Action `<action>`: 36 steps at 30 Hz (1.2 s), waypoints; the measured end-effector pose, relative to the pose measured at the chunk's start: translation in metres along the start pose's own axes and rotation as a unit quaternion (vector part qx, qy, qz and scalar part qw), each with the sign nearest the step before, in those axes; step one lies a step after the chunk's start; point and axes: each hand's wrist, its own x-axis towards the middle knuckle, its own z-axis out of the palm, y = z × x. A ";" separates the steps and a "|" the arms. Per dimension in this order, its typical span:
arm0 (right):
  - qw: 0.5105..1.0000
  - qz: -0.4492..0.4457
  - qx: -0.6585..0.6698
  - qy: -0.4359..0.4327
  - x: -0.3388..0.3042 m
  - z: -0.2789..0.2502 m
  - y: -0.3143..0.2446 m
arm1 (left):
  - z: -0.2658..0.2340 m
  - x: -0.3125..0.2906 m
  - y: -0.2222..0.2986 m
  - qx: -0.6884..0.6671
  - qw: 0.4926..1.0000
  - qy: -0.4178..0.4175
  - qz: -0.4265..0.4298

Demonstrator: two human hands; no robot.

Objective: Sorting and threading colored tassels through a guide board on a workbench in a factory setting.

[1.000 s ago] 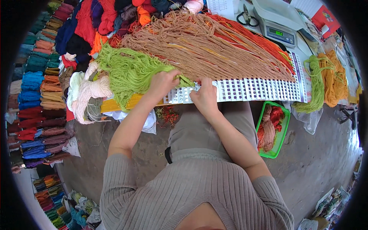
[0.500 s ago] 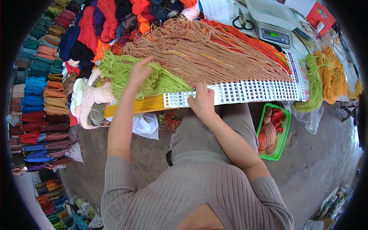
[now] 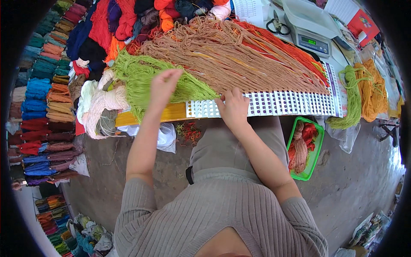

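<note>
A white card strip (image 3: 265,104) with rows of punched holes runs along the table's near edge. Brown yarn strands (image 3: 239,64) fan out from its far edge, and light green yarn (image 3: 132,77) spreads left of them. My right hand (image 3: 234,110) rests on the strip where the green meets the brown, its fingers bent and closed; what they grip is hidden. Raised over the green yarn, my left hand (image 3: 162,89) has its fingers pressed together and slightly blurred. Any strand in that pinch is too fine to make out.
Skeins in many colours (image 3: 124,21) pile up at the back left. Scissors (image 3: 278,25) and a digital scale (image 3: 314,43) lie at the back right. Green and orange hanks (image 3: 371,88) hang over the right end. A green basket (image 3: 317,156) of yarn stands below.
My left hand has moved slightly right and down toward me, its fingers drawing together. My right hand has shifted a little to the right along the strip. The view has tilted slightly.
</note>
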 end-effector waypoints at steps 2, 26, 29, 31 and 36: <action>1.000 0.005 0.007 0.003 0.000 0.004 -0.004 | 0.026 0.003 -0.029 0.074 0.982 -0.025 0.171; 0.997 -0.017 0.046 0.067 -0.008 0.011 0.002 | -0.014 -0.002 0.005 -0.075 0.983 0.154 0.065; 0.997 -0.012 0.048 0.058 -0.008 0.009 0.000 | -0.011 -0.004 0.000 -0.076 0.984 0.148 0.066; 0.998 -0.011 0.034 0.047 -0.007 0.005 -0.003 | -0.009 -0.004 -0.002 -0.073 0.985 0.141 0.063; 0.998 -0.001 -0.054 0.018 -0.004 0.007 -0.008 | -0.004 -0.004 -0.007 -0.039 0.988 0.133 0.075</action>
